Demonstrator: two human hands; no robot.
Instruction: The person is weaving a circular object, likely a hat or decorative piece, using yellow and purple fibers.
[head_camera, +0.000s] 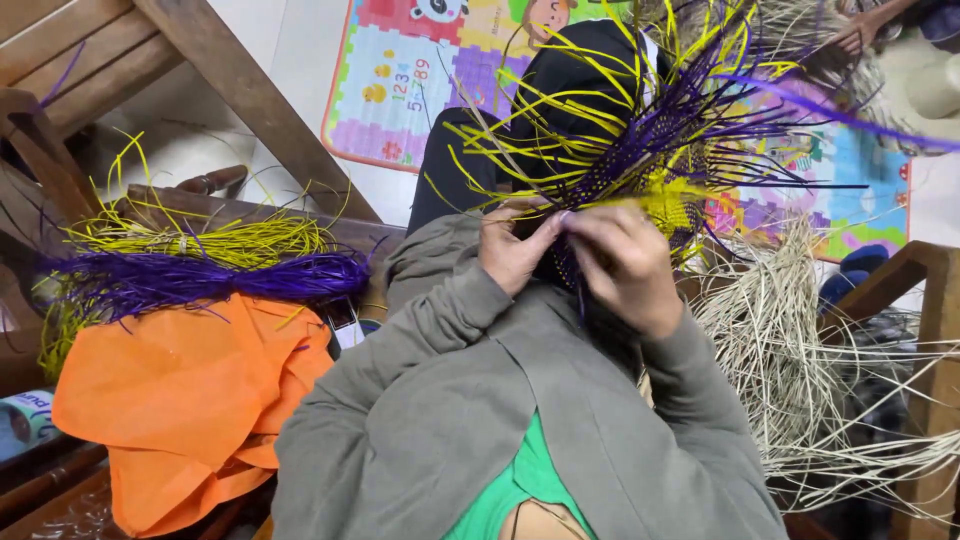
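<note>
Both hands, left hand (512, 250) and right hand (625, 265), pinched closed on a purple-and-yellow woven piece (640, 150). Loose strand bundles (190, 265) lay on orange cloth (190, 400); a play mat (420, 80) covered the floor.

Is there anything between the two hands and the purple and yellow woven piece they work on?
Nothing visible stands between them. The left hand and the right hand both already grip the lower edge of the woven piece; its loose purple and yellow strands spread upward, away from the hands.

Even soft light; edges warped, strands blurred.
</note>
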